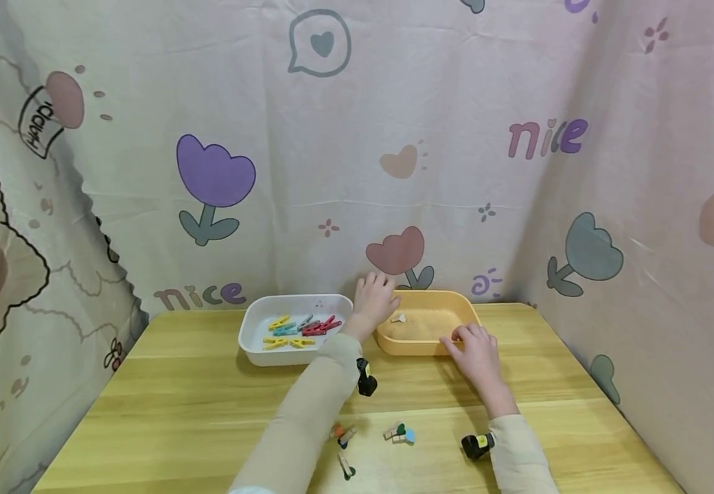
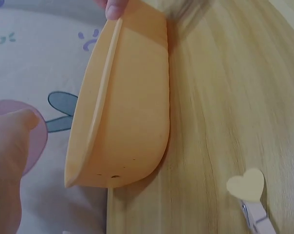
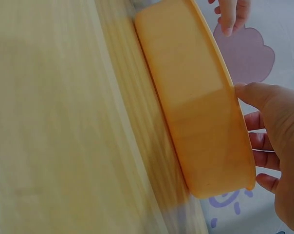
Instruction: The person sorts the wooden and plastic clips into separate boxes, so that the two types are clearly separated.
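Observation:
An orange plastic basin [image 1: 428,348] stands at the back of the table, with a small pale clothespin [image 1: 399,318] inside it. My right hand [image 1: 476,350] grips the basin's near right rim, its thumb outside and its fingers over the edge. My left hand [image 1: 374,300] hovers by the basin's left end with loosely bent fingers, apart from the rim and holding nothing. In the left wrist view, a clothespin with a cream heart [image 2: 247,185] lies on the wooden tabletop.
Left of the orange basin, a white basin [image 1: 277,357] holds several yellow, teal and red clothespins [image 1: 322,326]. Nearer on the table lie wooden clothespins with coloured ends [image 1: 399,433], and a green-tipped one [image 1: 346,466]. A printed curtain [image 1: 326,171] hangs behind the table.

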The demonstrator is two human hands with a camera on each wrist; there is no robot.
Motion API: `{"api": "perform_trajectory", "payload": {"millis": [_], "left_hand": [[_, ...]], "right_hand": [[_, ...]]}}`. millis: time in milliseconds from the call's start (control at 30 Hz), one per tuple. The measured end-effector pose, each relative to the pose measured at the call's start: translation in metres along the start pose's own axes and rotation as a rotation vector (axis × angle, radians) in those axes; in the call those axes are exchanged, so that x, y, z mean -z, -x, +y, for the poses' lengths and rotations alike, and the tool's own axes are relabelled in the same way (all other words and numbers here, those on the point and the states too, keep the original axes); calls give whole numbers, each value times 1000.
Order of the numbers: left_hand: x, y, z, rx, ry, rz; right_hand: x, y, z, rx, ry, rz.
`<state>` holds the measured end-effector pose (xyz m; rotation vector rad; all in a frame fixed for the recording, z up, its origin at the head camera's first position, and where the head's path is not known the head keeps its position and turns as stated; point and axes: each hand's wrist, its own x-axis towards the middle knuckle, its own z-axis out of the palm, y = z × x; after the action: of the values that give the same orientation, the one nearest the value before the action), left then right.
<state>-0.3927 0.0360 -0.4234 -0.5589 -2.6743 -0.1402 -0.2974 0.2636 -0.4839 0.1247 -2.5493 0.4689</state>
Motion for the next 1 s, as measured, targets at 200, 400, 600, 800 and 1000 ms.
{"api": "perform_trajectory", "payload": {"millis": [200, 400, 600, 800, 1000], "left_hand": [[9, 9, -3, -111, 5, 73], [15, 20, -12, -219, -31, 171], [18, 33, -24, -343, -90, 258], [19, 55, -37, -479, -119, 318], [16, 77, -45, -603, -161, 312]], "right_hand": [[0, 0, 0, 2, -19, 3], [0, 0, 0, -2, -21, -4], [0, -1, 1, -4, -13, -8], [2, 0, -1, -2, -15, -18], [2, -1, -1, -7, -13, -17]]}}
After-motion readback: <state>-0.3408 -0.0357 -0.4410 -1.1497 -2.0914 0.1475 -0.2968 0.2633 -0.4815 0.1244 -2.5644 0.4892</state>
